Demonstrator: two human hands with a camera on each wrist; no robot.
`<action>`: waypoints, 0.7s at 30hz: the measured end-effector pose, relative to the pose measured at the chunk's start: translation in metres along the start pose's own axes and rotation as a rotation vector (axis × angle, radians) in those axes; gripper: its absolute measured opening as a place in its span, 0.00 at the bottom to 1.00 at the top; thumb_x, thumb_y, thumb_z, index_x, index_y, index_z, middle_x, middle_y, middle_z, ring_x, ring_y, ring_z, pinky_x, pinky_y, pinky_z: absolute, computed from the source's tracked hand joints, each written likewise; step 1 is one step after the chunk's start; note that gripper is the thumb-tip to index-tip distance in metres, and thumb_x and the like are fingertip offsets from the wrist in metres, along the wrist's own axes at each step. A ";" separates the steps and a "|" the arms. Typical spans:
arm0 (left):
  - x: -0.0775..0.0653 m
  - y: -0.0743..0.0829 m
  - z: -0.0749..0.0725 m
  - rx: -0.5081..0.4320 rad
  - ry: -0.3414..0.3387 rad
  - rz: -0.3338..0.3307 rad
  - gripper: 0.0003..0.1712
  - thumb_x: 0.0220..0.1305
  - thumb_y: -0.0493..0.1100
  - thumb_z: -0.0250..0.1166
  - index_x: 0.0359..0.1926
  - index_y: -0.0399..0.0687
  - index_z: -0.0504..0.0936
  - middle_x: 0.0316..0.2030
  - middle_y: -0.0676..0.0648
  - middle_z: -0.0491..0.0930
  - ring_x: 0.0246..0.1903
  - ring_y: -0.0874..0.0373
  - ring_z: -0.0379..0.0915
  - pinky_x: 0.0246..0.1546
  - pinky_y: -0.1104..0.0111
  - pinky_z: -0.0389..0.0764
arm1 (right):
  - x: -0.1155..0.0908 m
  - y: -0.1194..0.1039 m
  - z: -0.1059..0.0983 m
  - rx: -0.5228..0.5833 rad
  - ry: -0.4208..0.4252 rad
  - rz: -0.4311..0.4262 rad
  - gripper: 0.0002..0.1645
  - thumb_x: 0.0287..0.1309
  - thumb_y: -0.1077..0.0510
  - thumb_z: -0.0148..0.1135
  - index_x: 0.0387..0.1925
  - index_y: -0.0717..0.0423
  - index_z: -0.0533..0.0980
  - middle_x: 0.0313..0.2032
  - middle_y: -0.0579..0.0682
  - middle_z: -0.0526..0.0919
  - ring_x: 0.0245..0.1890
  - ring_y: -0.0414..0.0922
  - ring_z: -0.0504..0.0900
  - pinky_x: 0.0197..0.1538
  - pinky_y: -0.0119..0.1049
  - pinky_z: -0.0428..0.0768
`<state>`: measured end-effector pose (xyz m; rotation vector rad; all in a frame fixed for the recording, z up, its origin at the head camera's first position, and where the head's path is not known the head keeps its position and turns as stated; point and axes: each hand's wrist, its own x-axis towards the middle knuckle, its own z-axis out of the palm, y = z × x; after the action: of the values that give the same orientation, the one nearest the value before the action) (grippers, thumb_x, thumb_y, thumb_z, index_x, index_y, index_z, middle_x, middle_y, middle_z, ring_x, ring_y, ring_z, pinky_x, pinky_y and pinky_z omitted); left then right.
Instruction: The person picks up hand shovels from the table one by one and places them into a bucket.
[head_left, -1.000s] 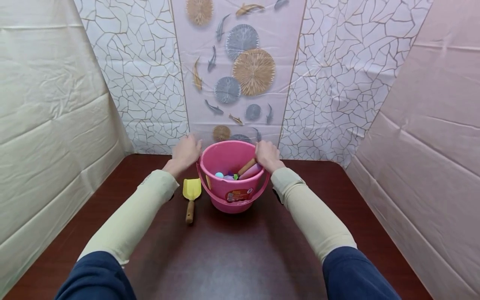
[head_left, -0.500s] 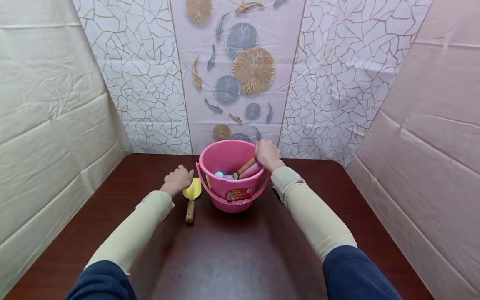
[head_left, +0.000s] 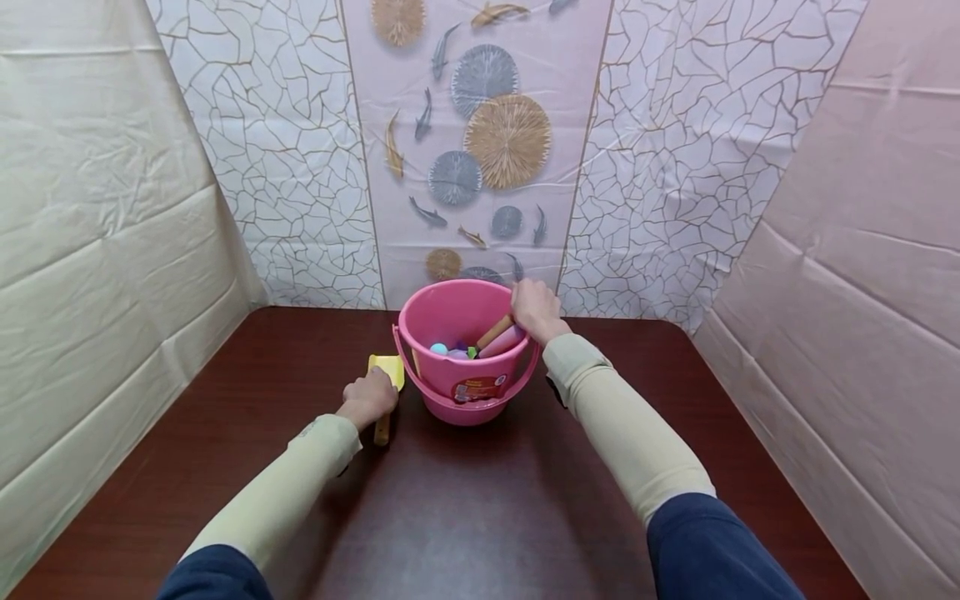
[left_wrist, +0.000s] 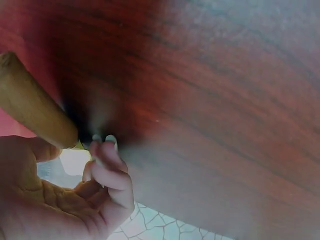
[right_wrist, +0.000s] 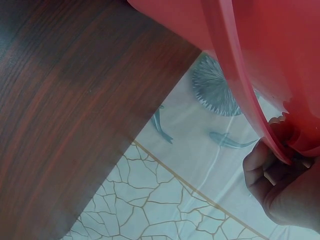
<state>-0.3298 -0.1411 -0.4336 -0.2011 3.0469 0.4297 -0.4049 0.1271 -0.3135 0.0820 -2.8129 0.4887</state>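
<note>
A small yellow toy shovel (head_left: 390, 363) with a wooden handle (left_wrist: 37, 105) lies on the table, left of a pink bucket (head_left: 438, 377). My left hand (head_left: 372, 396) covers its middle in the head view. Seen from the left wrist, thumb and curled fingers (left_wrist: 111, 172) close round the neck just beyond the handle. At the bucket's right side, my right hand (head_left: 537, 310) grips the rim where the bail handle (right_wrist: 232, 65) joins. Inside the bucket lie a wooden-handled toy (head_left: 495, 333), a turquoise ball (head_left: 438, 349) and other small purple and green pieces, partly hidden.
The dark red-brown table (head_left: 465, 517) reaches back to a patterned cloth backdrop (head_left: 660, 192). Cream cloth walls (head_left: 97, 250) slope along the left and right sides. A red label (head_left: 478, 388) marks the bucket's front, below which the bail hangs.
My left hand has let go of the bucket's left rim and come down toward me onto the toy shovel. The right hand stays at the rim, and the bucket has hardly moved.
</note>
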 end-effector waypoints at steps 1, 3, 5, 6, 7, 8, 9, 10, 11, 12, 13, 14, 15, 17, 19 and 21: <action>-0.001 0.000 0.000 0.002 0.003 -0.006 0.19 0.67 0.49 0.51 0.41 0.34 0.73 0.34 0.38 0.78 0.38 0.41 0.79 0.39 0.48 0.78 | 0.000 0.000 0.000 0.001 -0.003 0.001 0.29 0.74 0.45 0.35 0.25 0.55 0.73 0.43 0.61 0.83 0.43 0.59 0.82 0.47 0.54 0.78; -0.003 -0.001 0.001 0.011 -0.001 -0.011 0.19 0.67 0.49 0.51 0.41 0.35 0.73 0.33 0.39 0.78 0.37 0.42 0.79 0.39 0.49 0.78 | 0.001 0.000 0.000 0.002 -0.009 0.002 0.29 0.74 0.45 0.34 0.24 0.55 0.73 0.43 0.61 0.83 0.43 0.59 0.82 0.48 0.54 0.78; -0.006 -0.001 0.002 0.017 -0.004 -0.009 0.19 0.67 0.49 0.51 0.40 0.35 0.73 0.32 0.40 0.77 0.36 0.43 0.79 0.39 0.50 0.78 | 0.001 0.000 0.000 0.003 -0.010 0.006 0.29 0.74 0.45 0.34 0.24 0.55 0.73 0.43 0.61 0.83 0.44 0.59 0.82 0.48 0.54 0.77; -0.008 -0.001 0.003 0.023 -0.009 -0.006 0.18 0.67 0.50 0.51 0.39 0.36 0.73 0.32 0.40 0.77 0.35 0.43 0.79 0.38 0.50 0.78 | 0.001 0.000 0.000 0.003 -0.010 0.008 0.29 0.74 0.45 0.34 0.24 0.55 0.73 0.43 0.61 0.83 0.44 0.59 0.82 0.49 0.54 0.77; -0.009 -0.001 0.004 0.024 -0.013 -0.005 0.18 0.66 0.50 0.52 0.39 0.36 0.73 0.31 0.41 0.77 0.34 0.44 0.79 0.37 0.51 0.78 | 0.000 0.000 0.000 0.003 -0.009 0.009 0.29 0.74 0.45 0.34 0.24 0.55 0.73 0.43 0.61 0.83 0.44 0.59 0.82 0.49 0.54 0.77; -0.011 -0.001 0.004 0.027 -0.013 -0.002 0.18 0.66 0.50 0.52 0.38 0.36 0.73 0.31 0.41 0.77 0.34 0.44 0.79 0.36 0.51 0.78 | 0.000 0.000 0.000 0.003 -0.006 0.010 0.29 0.74 0.45 0.34 0.25 0.55 0.73 0.43 0.61 0.83 0.44 0.59 0.82 0.49 0.54 0.77; -0.013 -0.001 0.005 0.029 -0.010 0.000 0.17 0.66 0.49 0.52 0.37 0.37 0.73 0.31 0.41 0.77 0.34 0.43 0.79 0.35 0.51 0.78 | -0.001 0.000 -0.001 0.002 -0.004 0.011 0.29 0.74 0.45 0.35 0.25 0.55 0.73 0.44 0.61 0.83 0.44 0.59 0.82 0.49 0.54 0.77; -0.015 0.000 0.006 0.028 -0.006 0.002 0.17 0.66 0.49 0.52 0.36 0.37 0.74 0.30 0.41 0.77 0.34 0.43 0.79 0.34 0.51 0.78 | -0.001 0.000 -0.001 0.002 -0.001 0.012 0.29 0.74 0.45 0.35 0.25 0.55 0.73 0.44 0.61 0.83 0.45 0.59 0.82 0.49 0.54 0.77; -0.016 0.000 0.007 0.027 -0.003 -0.001 0.16 0.66 0.49 0.53 0.35 0.38 0.74 0.30 0.41 0.78 0.34 0.43 0.80 0.34 0.51 0.78 | -0.001 0.000 -0.001 0.002 0.001 0.013 0.29 0.74 0.45 0.35 0.24 0.55 0.73 0.44 0.61 0.83 0.45 0.59 0.82 0.48 0.55 0.77; -0.017 0.000 0.007 0.026 0.000 -0.003 0.16 0.65 0.48 0.53 0.33 0.38 0.75 0.30 0.41 0.78 0.34 0.43 0.80 0.33 0.51 0.78 | -0.002 0.000 -0.001 0.002 -0.001 0.012 0.29 0.74 0.45 0.35 0.25 0.55 0.73 0.45 0.62 0.83 0.45 0.59 0.82 0.48 0.55 0.77; -0.019 0.000 0.008 0.028 0.005 -0.005 0.15 0.65 0.48 0.53 0.32 0.39 0.76 0.29 0.42 0.78 0.34 0.43 0.80 0.33 0.51 0.78 | -0.002 0.000 -0.001 0.001 -0.004 0.011 0.29 0.73 0.45 0.35 0.25 0.55 0.74 0.45 0.62 0.83 0.45 0.59 0.82 0.48 0.55 0.78; -0.020 0.000 0.008 0.030 0.008 -0.003 0.15 0.65 0.47 0.53 0.30 0.40 0.77 0.28 0.42 0.79 0.34 0.43 0.81 0.33 0.51 0.78 | -0.003 0.000 -0.001 -0.002 -0.007 0.011 0.29 0.74 0.45 0.35 0.25 0.55 0.74 0.45 0.62 0.83 0.45 0.59 0.82 0.48 0.55 0.78; -0.021 0.001 0.009 0.035 0.008 0.002 0.15 0.65 0.47 0.53 0.29 0.40 0.77 0.28 0.42 0.79 0.34 0.43 0.81 0.33 0.51 0.78 | -0.003 0.000 -0.001 -0.005 -0.012 0.010 0.29 0.74 0.45 0.35 0.25 0.55 0.74 0.45 0.62 0.83 0.45 0.59 0.82 0.48 0.55 0.78; -0.022 0.000 0.010 0.044 0.019 0.020 0.16 0.64 0.47 0.53 0.28 0.41 0.78 0.28 0.42 0.79 0.34 0.43 0.81 0.33 0.51 0.78 | -0.003 0.000 -0.001 -0.007 -0.019 0.007 0.30 0.74 0.45 0.34 0.25 0.56 0.74 0.45 0.62 0.83 0.45 0.59 0.82 0.48 0.55 0.78; -0.022 0.000 0.010 0.046 0.041 0.040 0.15 0.63 0.46 0.53 0.27 0.41 0.79 0.28 0.42 0.79 0.33 0.44 0.81 0.33 0.51 0.79 | -0.003 0.000 -0.002 -0.007 -0.021 0.004 0.30 0.74 0.45 0.34 0.26 0.56 0.75 0.45 0.62 0.83 0.45 0.59 0.82 0.47 0.55 0.78; -0.021 -0.002 0.010 0.038 0.064 0.054 0.14 0.62 0.46 0.54 0.26 0.41 0.79 0.26 0.42 0.79 0.30 0.44 0.80 0.32 0.51 0.79 | -0.002 -0.001 -0.003 -0.004 -0.020 0.000 0.30 0.74 0.46 0.34 0.27 0.57 0.75 0.45 0.62 0.83 0.45 0.60 0.82 0.47 0.55 0.78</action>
<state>-0.3081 -0.1376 -0.4426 -0.1330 3.1271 0.3760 -0.4018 0.1273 -0.3115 0.0873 -2.8336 0.4854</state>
